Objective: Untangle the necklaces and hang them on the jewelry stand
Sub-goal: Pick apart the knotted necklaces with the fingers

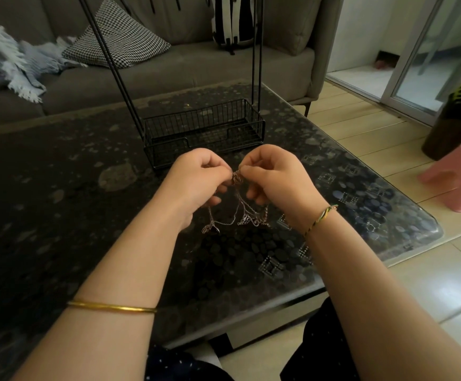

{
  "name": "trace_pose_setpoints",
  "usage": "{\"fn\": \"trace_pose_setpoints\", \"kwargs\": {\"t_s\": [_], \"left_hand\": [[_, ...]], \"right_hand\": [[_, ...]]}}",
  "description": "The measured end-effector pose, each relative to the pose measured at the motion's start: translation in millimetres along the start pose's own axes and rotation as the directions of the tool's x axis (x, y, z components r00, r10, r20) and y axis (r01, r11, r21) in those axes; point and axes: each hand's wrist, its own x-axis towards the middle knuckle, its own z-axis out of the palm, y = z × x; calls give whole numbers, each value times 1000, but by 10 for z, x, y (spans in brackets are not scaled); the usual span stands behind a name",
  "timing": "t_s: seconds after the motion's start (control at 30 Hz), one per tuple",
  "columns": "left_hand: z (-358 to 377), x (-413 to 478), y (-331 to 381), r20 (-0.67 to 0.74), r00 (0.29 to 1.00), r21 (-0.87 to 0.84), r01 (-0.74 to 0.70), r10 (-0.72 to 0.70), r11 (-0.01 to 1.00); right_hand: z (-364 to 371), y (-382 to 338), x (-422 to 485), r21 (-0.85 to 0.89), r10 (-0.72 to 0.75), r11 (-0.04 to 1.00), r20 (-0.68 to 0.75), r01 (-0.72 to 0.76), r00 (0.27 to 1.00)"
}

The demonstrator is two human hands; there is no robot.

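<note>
A knot of thin silver necklaces hangs between my two hands above the dark glass table. My left hand pinches the tangle from the left and my right hand pinches it from the right, fingertips nearly meeting. Loose chain loops and small pendants dangle below my hands and reach the tabletop. The black wire jewelry stand sits just beyond my hands, with a basket base and tall thin posts rising out of view. No necklace is visible on the stand.
A grey sofa with a checked cushion and a pale blue blanket runs behind the table. A pink stool and a dark pot stand on the tiled floor at right. The table's corner lies to my right.
</note>
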Motion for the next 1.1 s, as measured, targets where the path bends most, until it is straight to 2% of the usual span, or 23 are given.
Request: {"fn": "trace_pose_setpoints", "kwargs": {"t_s": [0.17,0.33,0.5,0.63,0.77,0.9,1.0,1.1], "left_hand": [[-13,-12,50,9,993,-184,116,-116,976],[28,-26,97,26,981,-317,191,-193,929],[36,-30,90,-3,983,-349,170,-183,921],[7,-28,95,-19,987,-413,140,-162,900],[-21,-36,91,27,990,-390,138,-138,911],[-31,-44,98,59,991,-364,132,-119,922],[-34,-37,87,38,993,-347,120,-114,930],[-46,-31,70,19,994,-332,110,-110,937]], "right_hand": [[-28,-28,0,99,81,991,66,-87,995],[-3,-60,-24,61,76,995,91,-82,993],[22,-75,-43,63,52,996,126,-61,991],[26,-59,-44,49,92,994,152,-100,984],[50,-32,-20,66,137,987,113,-145,984],[59,-62,-9,232,173,949,174,-211,970],[42,-73,-18,218,159,955,194,-201,968],[19,-54,-24,148,104,981,139,-125,985]]}}
